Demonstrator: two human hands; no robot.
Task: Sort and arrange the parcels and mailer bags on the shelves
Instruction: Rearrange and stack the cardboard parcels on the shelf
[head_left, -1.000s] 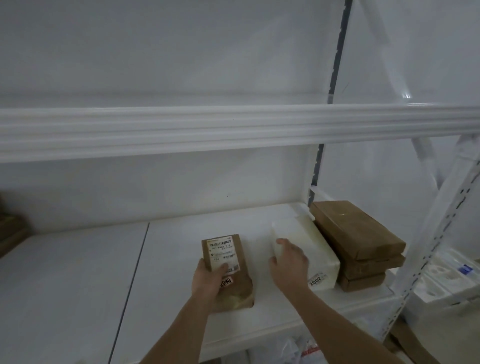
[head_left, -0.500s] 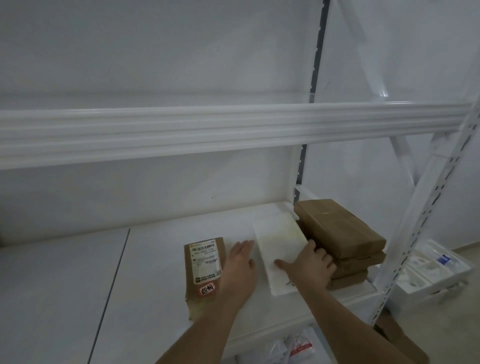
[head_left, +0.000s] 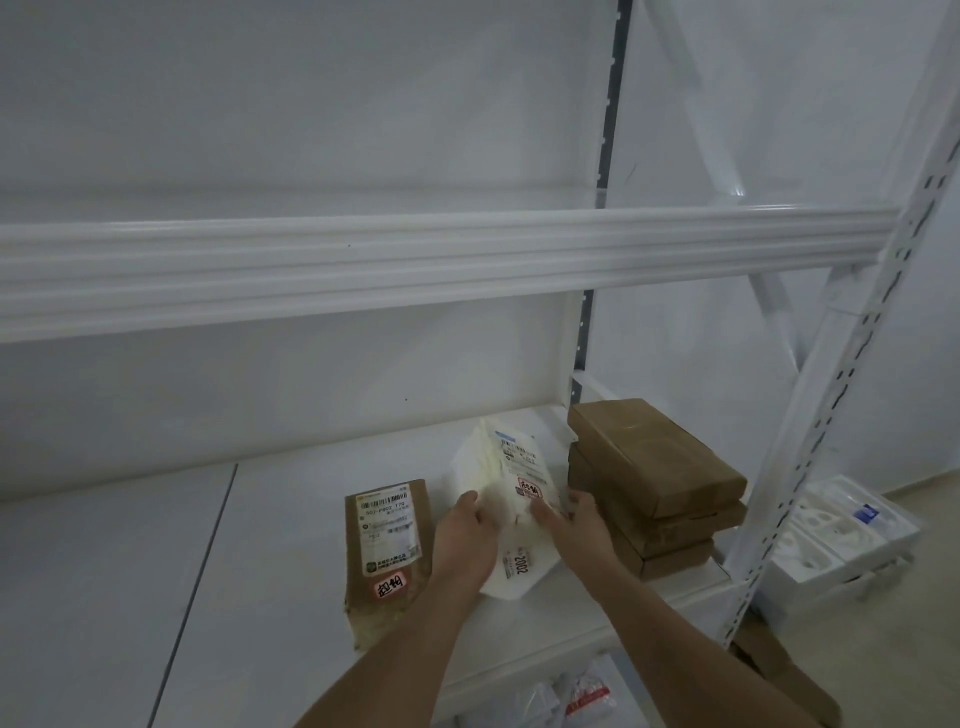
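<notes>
I hold the white mailer bag (head_left: 511, 499) with both hands on the shelf (head_left: 260, 545): my left hand (head_left: 464, 535) grips its left edge, fingers curled round it, and my right hand (head_left: 574, 525) pinches its right edge. The grip tips the bag label-up, apparently so the label can be read and the bag squared between its neighbours. Its long axis runs front to back, the far end raised and pointing toward the rear wall. The brown paper parcel (head_left: 387, 551) lies flat just to the left, label up, long axis likewise front to back. The stack of brown boxes (head_left: 654, 478) stands just right.
</notes>
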